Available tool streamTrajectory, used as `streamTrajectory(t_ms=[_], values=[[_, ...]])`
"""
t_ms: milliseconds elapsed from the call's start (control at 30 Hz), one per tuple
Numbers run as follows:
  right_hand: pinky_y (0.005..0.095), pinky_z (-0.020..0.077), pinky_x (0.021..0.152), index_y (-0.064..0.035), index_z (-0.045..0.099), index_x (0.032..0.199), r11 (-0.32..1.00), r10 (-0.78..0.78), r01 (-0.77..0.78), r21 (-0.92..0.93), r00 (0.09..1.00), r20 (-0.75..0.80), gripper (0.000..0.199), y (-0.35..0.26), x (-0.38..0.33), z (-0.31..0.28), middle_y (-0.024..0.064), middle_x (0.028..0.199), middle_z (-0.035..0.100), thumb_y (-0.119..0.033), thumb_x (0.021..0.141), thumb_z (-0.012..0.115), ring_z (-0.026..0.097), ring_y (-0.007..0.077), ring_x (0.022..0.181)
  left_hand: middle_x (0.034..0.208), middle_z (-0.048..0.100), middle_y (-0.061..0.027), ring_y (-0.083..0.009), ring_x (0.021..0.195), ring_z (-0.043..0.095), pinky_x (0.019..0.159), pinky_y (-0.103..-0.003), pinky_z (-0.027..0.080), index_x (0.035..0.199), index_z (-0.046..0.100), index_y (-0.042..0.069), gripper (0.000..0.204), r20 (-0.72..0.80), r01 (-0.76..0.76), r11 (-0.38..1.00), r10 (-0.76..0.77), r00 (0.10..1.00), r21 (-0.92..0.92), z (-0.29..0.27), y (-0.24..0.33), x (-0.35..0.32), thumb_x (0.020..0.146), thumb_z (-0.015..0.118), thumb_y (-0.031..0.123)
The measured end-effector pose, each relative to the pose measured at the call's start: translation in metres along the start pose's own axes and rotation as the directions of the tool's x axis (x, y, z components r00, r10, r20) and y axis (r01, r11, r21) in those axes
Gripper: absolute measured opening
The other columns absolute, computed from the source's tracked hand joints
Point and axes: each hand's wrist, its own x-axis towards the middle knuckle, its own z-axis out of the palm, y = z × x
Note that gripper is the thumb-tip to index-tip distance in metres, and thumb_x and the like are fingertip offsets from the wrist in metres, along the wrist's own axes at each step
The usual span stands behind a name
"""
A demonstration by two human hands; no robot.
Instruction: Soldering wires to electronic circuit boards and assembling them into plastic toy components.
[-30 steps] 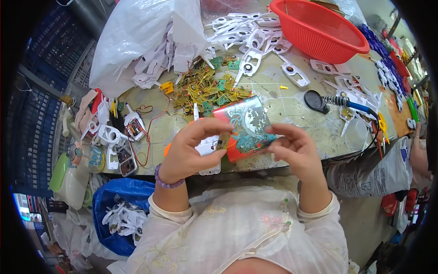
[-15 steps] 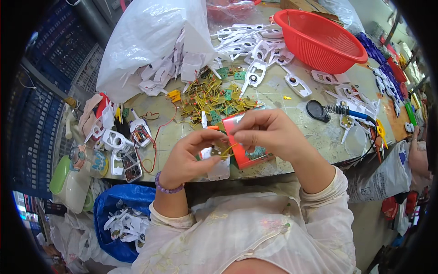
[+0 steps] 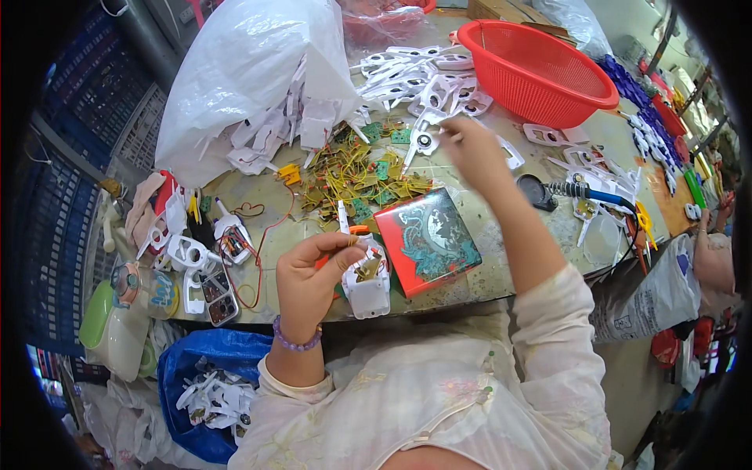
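Note:
My left hand point(image 3: 307, 280) is closed, its thumb and forefinger pressed at the upper left side of a white plastic casing point(image 3: 368, 299). A small yellowish circuit board point(image 3: 368, 269) sits in the casing's open face. To the right, a red box point(image 3: 431, 239) with a teal and black picture lies on the table. My right hand point(image 3: 472, 153) is stretched out past this box, close to a white plastic frame with a round black part point(image 3: 424, 141). Motion smears its fingers, so I cannot make out whether they touch the frame.
Tangled yellow-wired circuit boards point(image 3: 352, 174) lie beyond my left hand. Behind them are a large white bag point(image 3: 251, 78) of white parts and a red basket point(image 3: 540, 74). A soldering iron point(image 3: 603, 194) rests at the right. Below the table edge hangs a blue bag point(image 3: 184, 392).
My right hand has left the casing and moved away over the table toward the white frames, uncovering the red box. The left hand has shifted slightly and stays at the casing.

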Motion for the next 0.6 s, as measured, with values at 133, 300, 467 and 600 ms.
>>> streamTrajectory(t_ms=[133,300,467,600], values=[[0.0462,0.0498,0.074,-0.0006,0.067,0.09,0.747,0.322,-0.264,-0.61,0.947,-0.016,0.019,0.133,0.02,0.003,0.0232,0.091,0.065,-0.005,0.08,0.051,0.064,0.038,0.084,0.087,0.069,-0.0097,-0.0112,0.077,0.064,0.07,-0.022,0.05,0.098,0.067,-0.006,0.017,-0.042,0.044,0.997,-0.047,0.998,-0.068,0.004,0.002,0.006,0.082,0.068,0.001],[0.0485,0.0491,0.076,-0.0028,0.067,0.089,0.741,0.294,-0.233,-0.629,0.956,-0.007,0.018,0.119,0.02,0.0,0.0215,0.091,0.066,-0.007,0.08,0.052,0.064,0.038,0.085,0.087,0.069,-0.0081,-0.0097,0.077,0.063,0.069,-0.022,0.05,0.098,0.068,-0.005,0.019,-0.089,0.085,0.995,-0.089,0.992,-0.048,0.0,-0.003,0.005,0.081,0.069,0.001],[0.0347,0.0507,0.067,0.0021,0.064,0.089,0.998,-0.059,0.059,-0.009,0.998,0.015,0.012,0.023,-0.01,-0.037,0.0154,0.085,0.064,-0.007,0.083,0.059,0.064,0.0264,0.076,0.088,0.068,-0.0065,-0.0089,0.078,0.061,0.07,-0.022,0.048,0.096,0.068,-0.004,0.017,-0.147,0.037,0.999,-0.036,0.988,0.002,-0.014,-0.008,0.007,0.081,0.07,0.002],[0.0243,0.0465,0.065,0.003,0.063,0.088,0.911,-0.19,0.061,0.407,0.94,0.283,0.007,-0.022,-0.056,-0.059,0.0072,0.087,0.059,-0.001,0.083,0.06,0.058,0.0141,0.077,0.088,0.068,-0.0056,-0.0086,0.078,0.06,0.071,-0.022,0.048,0.095,0.068,-0.004,0.015,-0.128,0.012,1.0,-0.008,0.992,0.027,-0.013,-0.01,0.01,0.081,0.069,0.002]])
